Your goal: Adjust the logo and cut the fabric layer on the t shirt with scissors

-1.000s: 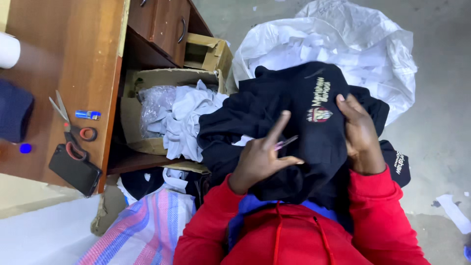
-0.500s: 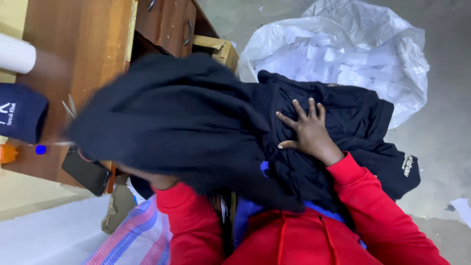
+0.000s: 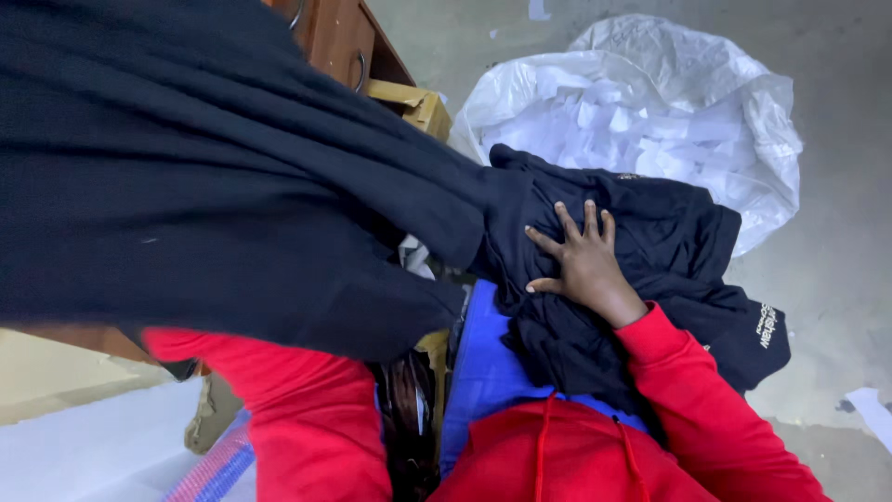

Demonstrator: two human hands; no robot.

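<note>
A large black garment [image 3: 214, 186] is lifted up and spread across the left and middle of the view, blurred. My left hand is hidden behind or under it; only my red left sleeve [image 3: 279, 390] shows below the cloth. My right hand [image 3: 581, 260] lies flat, fingers spread, on a pile of black garments [image 3: 650, 242] on my lap. One garment of the pile at the right shows a small white print [image 3: 767, 323].
A big white sack [image 3: 650, 102] full of white scraps lies on the grey floor behind the pile. A wooden desk with drawer handles [image 3: 344, 46] and a cardboard box corner [image 3: 413, 102] stand at the upper middle. Striped cloth [image 3: 214, 465] lies at the lower left.
The black garment has swung up and leftwards, now covering the desk and the box. My right hand stays pressed flat on the pile.
</note>
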